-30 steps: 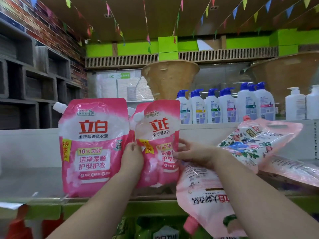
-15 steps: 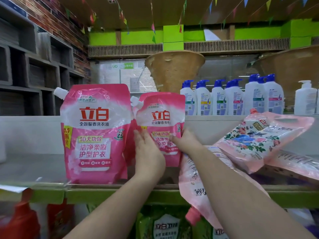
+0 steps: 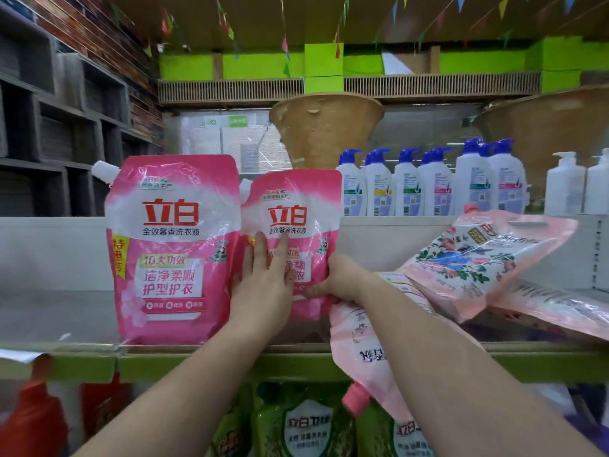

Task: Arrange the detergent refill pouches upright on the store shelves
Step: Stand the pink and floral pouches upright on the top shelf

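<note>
**Seating the Second Pink Pouch Upright**

The second pink pouch is standing on the shelf, just right of the large pink pouch, which serves here as the landmark. The left hand is pressing flat against the second pouch's front, fingers straight and slightly apart. The right hand is gripping the pouch's lower right corner, fingers curled round the edge.

**Risks**
- The second pouch is soft and is probably leaning on the landmark pouch; if both hands are releasing together, it may slump forward off the shelf edge.
- Pushing too hard leftward may be tipping the landmark pouch.
- The pale pouch hanging over the shelf lip, right of and below the landmark, is likely to slide off if the right forearm is brushing it.

**Count**
- Upright pink pouches: two, with a sliver of pink between them that may be a third.
- Pale floral pouches lying right of the landmark: at least three, including the floral pouch on top.
- Blue-capped bottles behind: about seven.
- White pump bottles: two.
</note>
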The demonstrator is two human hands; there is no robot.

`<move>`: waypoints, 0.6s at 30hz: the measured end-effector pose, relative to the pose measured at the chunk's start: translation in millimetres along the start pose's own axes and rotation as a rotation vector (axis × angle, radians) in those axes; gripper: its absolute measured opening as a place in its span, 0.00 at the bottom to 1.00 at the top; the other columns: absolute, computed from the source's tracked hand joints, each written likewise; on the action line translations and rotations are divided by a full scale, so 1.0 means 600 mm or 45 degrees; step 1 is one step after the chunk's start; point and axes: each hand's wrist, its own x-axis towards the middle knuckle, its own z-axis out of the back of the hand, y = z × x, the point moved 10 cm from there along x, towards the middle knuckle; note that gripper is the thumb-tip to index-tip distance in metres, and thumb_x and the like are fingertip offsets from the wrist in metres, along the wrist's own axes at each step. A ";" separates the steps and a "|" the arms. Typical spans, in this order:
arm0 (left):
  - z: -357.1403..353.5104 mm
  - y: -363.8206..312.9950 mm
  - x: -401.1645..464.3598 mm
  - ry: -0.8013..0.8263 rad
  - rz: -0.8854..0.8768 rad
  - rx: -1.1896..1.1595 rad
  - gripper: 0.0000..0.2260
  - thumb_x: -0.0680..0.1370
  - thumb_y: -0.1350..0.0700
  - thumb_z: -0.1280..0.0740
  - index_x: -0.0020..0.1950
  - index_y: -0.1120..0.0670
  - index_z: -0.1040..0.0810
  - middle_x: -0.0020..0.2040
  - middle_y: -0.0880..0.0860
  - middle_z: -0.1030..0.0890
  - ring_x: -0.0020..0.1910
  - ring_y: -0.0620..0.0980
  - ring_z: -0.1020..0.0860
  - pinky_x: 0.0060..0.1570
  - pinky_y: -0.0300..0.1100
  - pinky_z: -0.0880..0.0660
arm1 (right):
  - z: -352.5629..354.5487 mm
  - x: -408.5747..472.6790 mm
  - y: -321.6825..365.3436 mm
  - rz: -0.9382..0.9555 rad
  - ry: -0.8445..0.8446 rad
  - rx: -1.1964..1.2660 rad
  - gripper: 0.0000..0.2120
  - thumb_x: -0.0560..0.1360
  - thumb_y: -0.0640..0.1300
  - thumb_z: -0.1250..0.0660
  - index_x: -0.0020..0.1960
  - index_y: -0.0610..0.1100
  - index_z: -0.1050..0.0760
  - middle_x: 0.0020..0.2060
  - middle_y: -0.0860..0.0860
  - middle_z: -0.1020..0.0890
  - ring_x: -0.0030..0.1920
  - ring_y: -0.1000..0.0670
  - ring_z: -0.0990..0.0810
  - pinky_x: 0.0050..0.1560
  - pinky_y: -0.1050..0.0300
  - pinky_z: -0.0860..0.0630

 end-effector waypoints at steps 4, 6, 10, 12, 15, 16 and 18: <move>0.001 0.003 -0.008 0.022 0.002 0.077 0.31 0.83 0.46 0.45 0.79 0.39 0.62 0.81 0.51 0.62 0.80 0.59 0.56 0.73 0.63 0.42 | 0.000 -0.005 0.001 -0.020 -0.027 -0.010 0.21 0.65 0.41 0.19 0.54 0.49 0.22 0.47 0.53 0.15 0.47 0.51 0.16 0.51 0.50 0.18; 0.007 0.000 -0.009 0.013 0.008 0.155 0.35 0.83 0.53 0.40 0.79 0.41 0.63 0.81 0.53 0.62 0.79 0.61 0.56 0.72 0.63 0.40 | 0.002 -0.011 0.002 -0.017 -0.015 -0.037 0.22 0.66 0.43 0.20 0.57 0.48 0.23 0.50 0.52 0.15 0.48 0.50 0.16 0.54 0.48 0.19; 0.014 -0.004 -0.008 -0.008 0.000 0.300 0.40 0.79 0.63 0.40 0.79 0.42 0.63 0.81 0.57 0.61 0.79 0.64 0.60 0.71 0.62 0.39 | 0.010 -0.024 -0.001 -0.032 -0.055 -0.008 0.21 0.71 0.44 0.24 0.62 0.45 0.24 0.55 0.50 0.16 0.53 0.47 0.17 0.59 0.45 0.21; 0.014 -0.002 -0.010 0.026 0.018 0.347 0.40 0.79 0.63 0.41 0.79 0.42 0.64 0.80 0.59 0.61 0.78 0.65 0.59 0.70 0.61 0.37 | 0.009 -0.028 0.001 -0.044 -0.062 0.006 0.19 0.72 0.43 0.25 0.62 0.44 0.25 0.56 0.49 0.17 0.55 0.46 0.18 0.60 0.44 0.21; 0.010 -0.001 -0.013 0.105 0.069 0.354 0.39 0.80 0.61 0.41 0.79 0.44 0.66 0.79 0.61 0.64 0.78 0.66 0.60 0.69 0.60 0.34 | 0.011 -0.035 0.010 -0.051 -0.017 -0.007 0.13 0.74 0.41 0.26 0.54 0.47 0.27 0.55 0.49 0.17 0.53 0.47 0.18 0.57 0.47 0.20; 0.010 -0.001 -0.013 0.126 0.085 0.354 0.39 0.79 0.61 0.41 0.79 0.45 0.66 0.79 0.61 0.66 0.78 0.66 0.60 0.69 0.60 0.34 | 0.014 -0.037 0.014 -0.045 0.006 -0.011 0.12 0.73 0.40 0.26 0.50 0.49 0.27 0.53 0.50 0.17 0.51 0.49 0.17 0.53 0.50 0.19; 0.012 -0.008 -0.014 0.140 0.081 0.352 0.39 0.79 0.59 0.40 0.79 0.46 0.65 0.79 0.61 0.67 0.78 0.65 0.60 0.70 0.60 0.35 | 0.024 -0.044 0.020 -0.039 -0.001 0.031 0.14 0.71 0.37 0.25 0.49 0.51 0.26 0.47 0.53 0.17 0.43 0.55 0.18 0.42 0.61 0.20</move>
